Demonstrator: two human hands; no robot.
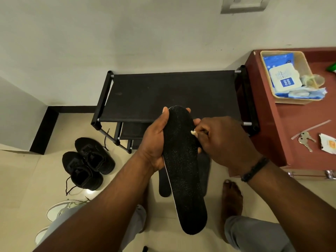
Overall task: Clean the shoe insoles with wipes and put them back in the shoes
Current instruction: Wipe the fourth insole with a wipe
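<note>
from my feed, my left hand (pixel 154 142) grips a black insole (pixel 183 170) near its upper end, thumb along the left edge and fingers curled round from behind, holding it upright-ish over the floor. my right hand (pixel 223 140) is closed in a pinch on a small balled-up wipe (pixel 193 132), pressed against the insole's right edge — only a pale tip of it shows. a second insole (pixel 164 188) lies on the floor just behind the held one, partly hidden. the black shoes (pixel 87 162) sit side by side on the floor to the left, well apart from my hands, below the black shoe rack (pixel 171 95). on the reddish surface (pixel 283 128) at right, a basket (pixel 307 70) holds the wipes pack (pixel 283 77) — keys (pixel 305 139) lie nearer.
</note>
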